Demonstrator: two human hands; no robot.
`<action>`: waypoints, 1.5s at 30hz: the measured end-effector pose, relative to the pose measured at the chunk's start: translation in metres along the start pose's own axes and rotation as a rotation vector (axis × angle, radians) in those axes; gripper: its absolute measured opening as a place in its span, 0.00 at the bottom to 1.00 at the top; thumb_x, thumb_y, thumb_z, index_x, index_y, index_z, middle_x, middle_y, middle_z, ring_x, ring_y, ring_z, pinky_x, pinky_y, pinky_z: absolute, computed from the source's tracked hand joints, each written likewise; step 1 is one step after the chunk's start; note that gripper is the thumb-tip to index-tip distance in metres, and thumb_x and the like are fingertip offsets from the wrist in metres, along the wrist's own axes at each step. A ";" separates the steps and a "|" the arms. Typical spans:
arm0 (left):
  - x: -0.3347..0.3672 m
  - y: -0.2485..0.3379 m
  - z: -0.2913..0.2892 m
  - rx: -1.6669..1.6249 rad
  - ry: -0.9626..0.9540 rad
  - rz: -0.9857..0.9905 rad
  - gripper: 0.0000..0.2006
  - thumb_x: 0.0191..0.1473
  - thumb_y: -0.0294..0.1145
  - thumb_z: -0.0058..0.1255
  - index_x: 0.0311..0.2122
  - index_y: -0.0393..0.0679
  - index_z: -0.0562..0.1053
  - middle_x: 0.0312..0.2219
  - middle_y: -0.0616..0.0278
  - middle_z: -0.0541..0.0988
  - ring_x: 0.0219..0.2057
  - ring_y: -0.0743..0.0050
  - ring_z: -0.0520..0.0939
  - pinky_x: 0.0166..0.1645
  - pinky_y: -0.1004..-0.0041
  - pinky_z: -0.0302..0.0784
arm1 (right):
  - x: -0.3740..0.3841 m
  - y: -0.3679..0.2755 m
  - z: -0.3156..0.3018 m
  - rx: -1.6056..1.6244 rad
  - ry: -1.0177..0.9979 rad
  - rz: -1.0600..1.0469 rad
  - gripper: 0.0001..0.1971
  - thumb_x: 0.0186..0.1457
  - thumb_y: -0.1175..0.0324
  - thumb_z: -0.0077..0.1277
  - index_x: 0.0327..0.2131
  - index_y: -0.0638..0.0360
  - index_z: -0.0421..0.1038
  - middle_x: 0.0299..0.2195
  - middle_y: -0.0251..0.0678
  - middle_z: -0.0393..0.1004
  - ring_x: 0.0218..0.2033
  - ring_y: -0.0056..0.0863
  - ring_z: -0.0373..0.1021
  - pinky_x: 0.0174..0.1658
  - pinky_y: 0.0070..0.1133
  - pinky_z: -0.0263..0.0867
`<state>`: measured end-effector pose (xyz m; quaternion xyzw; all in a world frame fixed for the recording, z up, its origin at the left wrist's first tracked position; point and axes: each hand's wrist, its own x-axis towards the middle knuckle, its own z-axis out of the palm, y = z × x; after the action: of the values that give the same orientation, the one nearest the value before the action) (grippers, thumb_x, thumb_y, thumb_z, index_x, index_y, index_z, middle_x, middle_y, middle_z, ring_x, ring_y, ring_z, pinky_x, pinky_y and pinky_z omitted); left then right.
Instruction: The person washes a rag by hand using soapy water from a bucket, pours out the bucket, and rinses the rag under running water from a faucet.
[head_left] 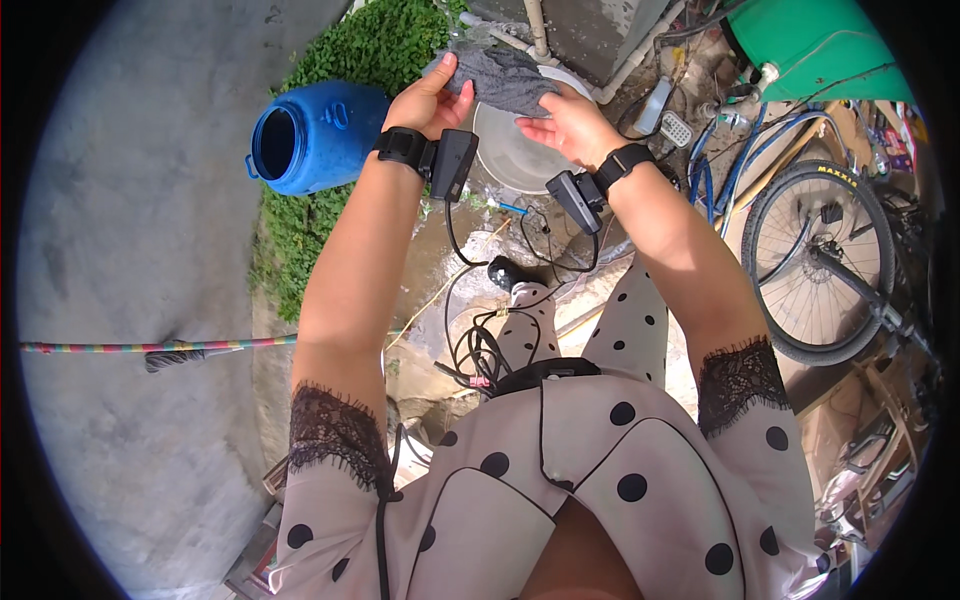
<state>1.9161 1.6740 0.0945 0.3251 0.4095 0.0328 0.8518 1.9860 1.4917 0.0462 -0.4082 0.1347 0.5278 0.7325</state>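
A dark grey cloth [498, 80] is stretched between my two hands at the top of the view. My left hand [430, 102] grips its left end, thumb on top. At the right end, my right hand [568, 122] holds it with thumb and fingers. Below the cloth stands a pale round basin [512, 158], its far part hidden by the cloth and my hands. Each wrist wears a black strap with a small black box, and dark cables hang from the boxes.
To the left, a blue plastic barrel [335, 125] lies on green plants [350, 50]. A striped pole [230, 345] crosses the concrete. On the right are a bicycle wheel [820, 262], blue hoses [702, 165] and a green container [830, 45]. Pale pipes [638, 62] run behind the basin.
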 end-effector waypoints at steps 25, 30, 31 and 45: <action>-0.017 0.017 -0.039 0.309 -0.001 0.123 0.38 0.45 0.20 0.53 0.56 0.38 0.43 0.38 0.56 0.69 0.38 0.66 0.73 0.42 0.57 0.76 | 0.009 -0.051 0.003 -0.221 0.042 -0.384 0.12 0.56 0.64 0.43 0.41 0.59 0.64 0.41 0.33 0.67 0.41 0.23 0.64 0.42 0.22 0.62; -0.006 0.016 -0.047 0.332 0.087 0.140 0.13 0.50 0.30 0.47 0.42 0.44 0.65 0.36 0.63 0.72 0.37 0.68 0.74 0.44 0.54 0.69 | 0.012 -0.057 -0.003 -0.065 -0.081 -0.446 0.11 0.56 0.68 0.43 0.42 0.59 0.64 0.38 0.33 0.70 0.42 0.24 0.67 0.46 0.25 0.62; -0.003 0.017 -0.050 0.331 0.091 0.142 0.13 0.50 0.30 0.47 0.42 0.44 0.65 0.36 0.63 0.72 0.37 0.68 0.74 0.44 0.54 0.69 | 0.011 -0.056 -0.005 -0.044 -0.104 -0.471 0.11 0.55 0.64 0.46 0.40 0.58 0.65 0.36 0.30 0.70 0.40 0.22 0.66 0.43 0.21 0.60; -0.011 0.020 -0.035 0.370 0.004 0.467 0.11 0.52 0.30 0.49 0.39 0.38 0.66 0.31 0.63 0.76 0.31 0.76 0.77 0.36 0.74 0.73 | 0.020 -0.038 -0.037 -1.174 0.178 -0.446 0.22 0.43 0.56 0.53 0.39 0.59 0.69 0.39 0.44 0.70 0.37 0.35 0.68 0.41 0.26 0.62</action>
<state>1.8879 1.7048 0.0978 0.5603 0.3243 0.1531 0.7466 2.0363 1.4731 0.0274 -0.8026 -0.2052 0.3124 0.4648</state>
